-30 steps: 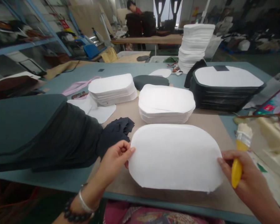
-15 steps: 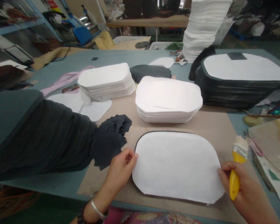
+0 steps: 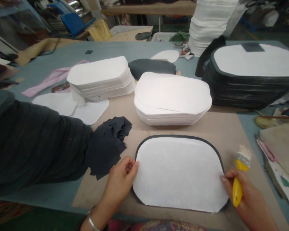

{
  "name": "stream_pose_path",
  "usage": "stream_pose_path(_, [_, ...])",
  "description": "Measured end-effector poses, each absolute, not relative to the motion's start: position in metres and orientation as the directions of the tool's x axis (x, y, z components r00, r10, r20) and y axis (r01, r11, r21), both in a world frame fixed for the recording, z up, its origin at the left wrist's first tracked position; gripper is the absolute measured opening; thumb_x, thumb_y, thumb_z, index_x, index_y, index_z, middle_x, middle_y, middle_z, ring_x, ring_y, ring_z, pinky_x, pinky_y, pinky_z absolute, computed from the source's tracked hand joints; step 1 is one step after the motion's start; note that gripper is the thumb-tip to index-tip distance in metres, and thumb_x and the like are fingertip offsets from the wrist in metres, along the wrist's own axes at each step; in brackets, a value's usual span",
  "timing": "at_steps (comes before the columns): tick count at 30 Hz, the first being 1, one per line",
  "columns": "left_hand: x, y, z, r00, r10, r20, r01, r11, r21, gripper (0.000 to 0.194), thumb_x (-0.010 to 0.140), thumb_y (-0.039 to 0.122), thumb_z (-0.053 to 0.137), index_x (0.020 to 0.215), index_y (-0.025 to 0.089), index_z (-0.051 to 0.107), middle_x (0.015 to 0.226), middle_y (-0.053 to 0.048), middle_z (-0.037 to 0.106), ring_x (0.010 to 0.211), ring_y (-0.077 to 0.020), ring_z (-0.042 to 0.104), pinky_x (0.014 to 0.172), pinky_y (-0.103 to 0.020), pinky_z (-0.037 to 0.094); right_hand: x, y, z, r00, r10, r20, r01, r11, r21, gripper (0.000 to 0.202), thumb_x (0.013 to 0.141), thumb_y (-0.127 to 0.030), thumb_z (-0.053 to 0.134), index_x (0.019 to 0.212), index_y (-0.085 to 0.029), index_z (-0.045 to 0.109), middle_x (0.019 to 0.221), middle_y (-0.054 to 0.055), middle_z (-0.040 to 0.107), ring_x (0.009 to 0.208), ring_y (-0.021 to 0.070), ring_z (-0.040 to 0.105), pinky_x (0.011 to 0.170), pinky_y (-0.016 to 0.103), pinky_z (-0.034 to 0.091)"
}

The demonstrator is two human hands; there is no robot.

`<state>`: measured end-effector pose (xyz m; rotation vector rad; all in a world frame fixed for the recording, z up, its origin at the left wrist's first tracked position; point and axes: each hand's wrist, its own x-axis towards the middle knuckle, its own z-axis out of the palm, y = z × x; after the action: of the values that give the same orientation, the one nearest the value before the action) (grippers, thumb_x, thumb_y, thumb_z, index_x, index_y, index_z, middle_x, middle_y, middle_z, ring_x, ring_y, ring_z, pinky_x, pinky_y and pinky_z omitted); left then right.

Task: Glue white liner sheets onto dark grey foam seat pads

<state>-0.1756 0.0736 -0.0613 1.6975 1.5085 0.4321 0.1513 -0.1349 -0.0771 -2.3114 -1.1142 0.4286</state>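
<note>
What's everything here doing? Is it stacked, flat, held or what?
left hand: pinching the white sheet at its left edge
right hand: holding the yellow brush, fingertips at the sheet's right edge
white sheet: flat over a dark piece
yellow brush: held, apart from the scraps
dark scraps: loosely heaped
tall white stack: piled, top out of view
pink strip: lying loose

Sheet (image 3: 180, 175) white — rimming piece (image 3: 175, 136) dark grey; brush handle (image 3: 237, 192) yellow, bristles (image 3: 244, 150) cream; tabletop (image 3: 120, 48) blue-green — strap (image 3: 48, 81) pink.

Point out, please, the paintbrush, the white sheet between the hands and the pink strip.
Paintbrush (image 3: 237, 190): head view, on its yellow handle.
White sheet (image 3: 180, 174): head view, middle of its face.
Pink strip (image 3: 53, 77): head view, along its middle.
</note>
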Motion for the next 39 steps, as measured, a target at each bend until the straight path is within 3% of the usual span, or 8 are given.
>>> stream_pose_path(9, [-0.181,0.075,-0.069,0.220,0.936,-0.273,0.702,0.042,0.711,0.038,0.086,0.058,0.057,0.073,0.022,0.059,0.063,0.001,0.060,0.060,-0.0174,0.059,0.057,-0.025,0.042,0.154,-0.135,-0.083,0.610,0.788,-0.085,0.619,-0.540,-0.571,0.026,0.099,-0.053,0.051,0.101,-0.027,0.051,0.088,0.002,0.068,0.072,0.0204,0.069,0.062,0.030,0.050])
stream_pose_path(17, [-0.183,0.091,-0.066,0.298,0.905,-0.303,0.774,-0.043,0.632,0.039,0.083,0.059,0.058,0.072,0.022,0.061,0.061,0.001,0.060,0.059,-0.0175,0.056,0.059,-0.027,0.039,0.150,-0.124,-0.075,0.552,0.834,0.003,0.735,-0.484,-0.474,0.021,0.098,-0.048,0.049,0.099,-0.027,0.050,0.083,0.002,0.066,0.070,0.0230,0.067,0.063,0.033,0.047])
stream_pose_path(20, [-0.180,0.097,-0.061,0.328,0.881,-0.340,0.745,-0.021,0.667,0.038,0.080,0.058,0.060,0.068,0.021,0.061,0.060,0.001,0.058,0.059,-0.0171,0.053,0.057,-0.027,0.037,0.153,-0.125,-0.072,0.536,0.844,-0.004,0.763,-0.486,-0.426,0.022,0.097,-0.049,0.049,0.099,-0.027,0.051,0.085,0.003,0.068,0.073,0.0247,0.068,0.065,0.034,0.047])
stream_pose_path(26, [-0.180,0.099,-0.058,0.382,0.841,-0.383,0.618,0.076,0.783,0.030,0.077,0.047,0.066,0.067,0.019,0.061,0.058,0.002,0.055,0.054,-0.0134,0.047,0.052,-0.025,0.033,0.171,-0.128,-0.068,0.526,0.848,-0.063,0.761,-0.502,-0.411,0.034,0.084,-0.059,0.054,0.096,-0.027,0.054,0.077,0.004,0.067,0.058,0.0241,0.064,0.054,0.033,0.044])
stream_pose_path(32, [-0.178,0.095,-0.054,0.374,0.857,-0.354,0.600,0.068,0.797,0.034,0.080,0.046,0.075,0.068,0.017,0.063,0.057,0.002,0.057,0.051,-0.0112,0.048,0.051,-0.024,0.035,0.178,-0.129,-0.056,0.534,0.840,-0.092,0.782,-0.533,-0.323,0.041,0.081,-0.066,0.051,0.098,-0.029,0.054,0.089,0.011,0.069,0.069,0.0313,0.065,0.061,0.043,0.046])
stream_pose_path(34, [-0.176,0.093,-0.051,0.341,0.869,-0.358,0.602,0.090,0.793,0.033,0.086,0.046,0.076,0.078,0.014,0.067,0.067,0.000,0.062,0.057,-0.0121,0.054,0.055,-0.025,0.043,0.180,-0.128,-0.054,0.535,0.838,-0.102,0.781,-0.537,-0.319,0.038,0.082,-0.065,0.053,0.098,-0.031,0.054,0.091,0.013,0.069,0.069,0.0310,0.063,0.063,0.045,0.044])
stream_pose_path(36, [-0.176,0.090,-0.048,0.304,0.879,-0.367,0.603,0.121,0.788,0.031,0.094,0.043,0.070,0.100,0.013,0.069,0.091,-0.004,0.070,0.075,-0.0157,0.065,0.069,-0.030,0.055,0.183,-0.127,-0.054,0.565,0.815,-0.127,0.762,-0.575,-0.298,0.033,0.082,-0.061,0.061,0.096,-0.031,0.055,0.089,0.012,0.068,0.067,0.0283,0.060,0.063,0.045,0.041])
stream_pose_path(39, [-0.177,0.086,-0.047,0.275,0.887,-0.371,0.599,0.144,0.788,0.037,0.099,0.040,0.065,0.128,0.017,0.062,0.126,-0.010,0.064,0.107,-0.0228,0.066,0.091,-0.044,0.060,0.190,-0.123,-0.056,0.610,0.777,-0.155,0.739,-0.629,-0.242,0.030,0.079,-0.051,0.075,0.094,-0.031,0.058,0.084,0.011,0.067,0.063,0.0232,0.057,0.060,0.041,0.036])
